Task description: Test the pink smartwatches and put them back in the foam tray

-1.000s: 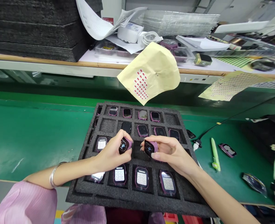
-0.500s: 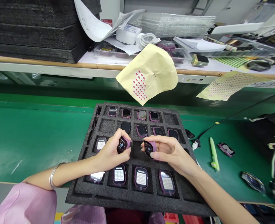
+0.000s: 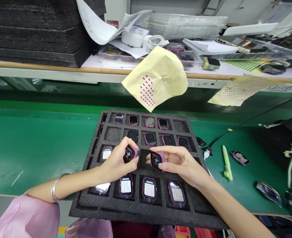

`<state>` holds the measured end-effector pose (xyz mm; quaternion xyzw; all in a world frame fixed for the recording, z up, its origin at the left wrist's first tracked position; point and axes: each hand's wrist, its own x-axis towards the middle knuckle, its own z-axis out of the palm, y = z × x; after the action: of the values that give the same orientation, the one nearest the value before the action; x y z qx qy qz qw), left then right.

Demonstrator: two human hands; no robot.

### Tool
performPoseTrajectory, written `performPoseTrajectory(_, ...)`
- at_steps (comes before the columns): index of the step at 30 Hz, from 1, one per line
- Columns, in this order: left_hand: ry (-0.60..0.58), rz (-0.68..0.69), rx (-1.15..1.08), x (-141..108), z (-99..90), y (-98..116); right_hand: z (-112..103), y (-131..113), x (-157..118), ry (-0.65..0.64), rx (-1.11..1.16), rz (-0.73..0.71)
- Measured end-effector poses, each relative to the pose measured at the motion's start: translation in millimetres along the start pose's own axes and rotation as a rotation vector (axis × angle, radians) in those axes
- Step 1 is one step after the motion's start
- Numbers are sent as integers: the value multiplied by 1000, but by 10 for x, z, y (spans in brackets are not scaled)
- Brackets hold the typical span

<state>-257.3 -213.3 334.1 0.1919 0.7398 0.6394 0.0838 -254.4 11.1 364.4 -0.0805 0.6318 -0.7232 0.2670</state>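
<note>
Since the earlier frame, the watch in the right hand point(image 3: 181, 162) has drifted left and lower, closer to the other one, and its face now tilts up more. The left hand point(image 3: 117, 162) is closed, gripping a purple-cased smartwatch point(image 3: 129, 154) between thumb and fingers. The right hand is closed too, pinching a second purple-cased smartwatch point(image 3: 157, 160). The two watches are near each other but not touching, above a dark empty compartment point(image 3: 143, 158) of a black foam tray point(image 3: 146, 211).

Under and ahead of both hands, the tray's other cells hold more watches, and those nearest the wrists show white grid screens point(image 3: 149, 189). Left of the left hand, a green bench mat point(image 3: 36, 155) spreads out beneath the tray. Right of the right hand, a green pen point(image 3: 226, 162) and a loose watch point(image 3: 239, 158) lie on that mat. Far ahead of the hands, a sheet of yellow paper with red marks point(image 3: 155, 77) hangs above the tray, and a shelf point(image 3: 49, 71) carries stacked black foam sheets point(image 3: 36, 33).
</note>
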Motion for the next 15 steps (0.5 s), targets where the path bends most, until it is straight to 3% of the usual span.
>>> performPoseTrajectory(6, -103, -261, -350, 45, 23, -46, -7, -11, 26, 26, 68, 79)
performPoseTrajectory(10, -40, -373, -565, 90, 4, -64, -9, -1, 37, 49, 161, 108)
performPoseTrajectory(15, -15, -395, -610, 95, -31, -67, -6, 28, 58, 61, 189, 64)
